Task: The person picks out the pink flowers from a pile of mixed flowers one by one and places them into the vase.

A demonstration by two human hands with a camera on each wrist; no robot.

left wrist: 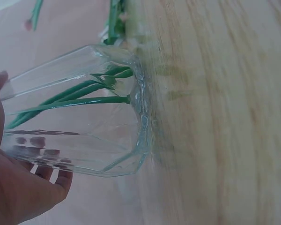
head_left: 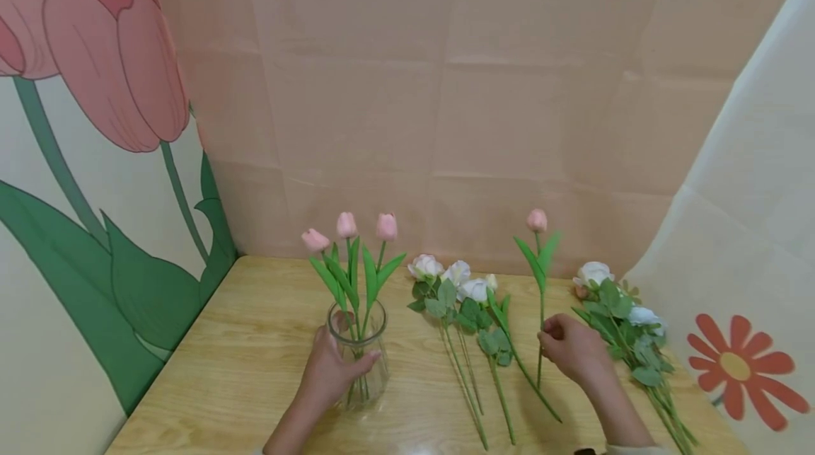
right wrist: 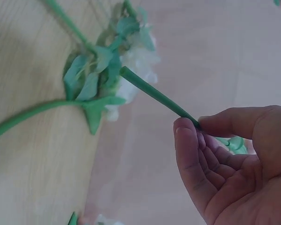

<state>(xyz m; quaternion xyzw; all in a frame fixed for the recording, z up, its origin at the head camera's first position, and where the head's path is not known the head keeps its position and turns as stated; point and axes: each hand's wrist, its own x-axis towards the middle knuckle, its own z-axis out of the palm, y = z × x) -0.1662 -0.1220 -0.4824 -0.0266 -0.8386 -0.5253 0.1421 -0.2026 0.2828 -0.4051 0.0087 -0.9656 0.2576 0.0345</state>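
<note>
My left hand point(head_left: 326, 372) curls round a clear glass vase point(head_left: 377, 378) that stands upright on the wooden table. Three pink tulips point(head_left: 347, 226) lean out of its mouth, and their green stems point(left wrist: 91, 101) show through the glass in the left wrist view. To the right, my right hand point(head_left: 575, 350) pinches a single pink tulip point(head_left: 537, 221) by its stem between thumb and fingers. That tulip is held upright, bloom at the top; its cut stem end point(right wrist: 145, 86) sticks out past the fingertips in the right wrist view.
Several white roses point(head_left: 473, 291) with long leafy stems lie between the vase and the right hand. Another bunch of white flowers point(head_left: 595, 273) lies at the right edge of the wooden table point(head_left: 248, 342). A pink cloth backdrop point(head_left: 439, 108) hangs behind, with printed panels at both sides.
</note>
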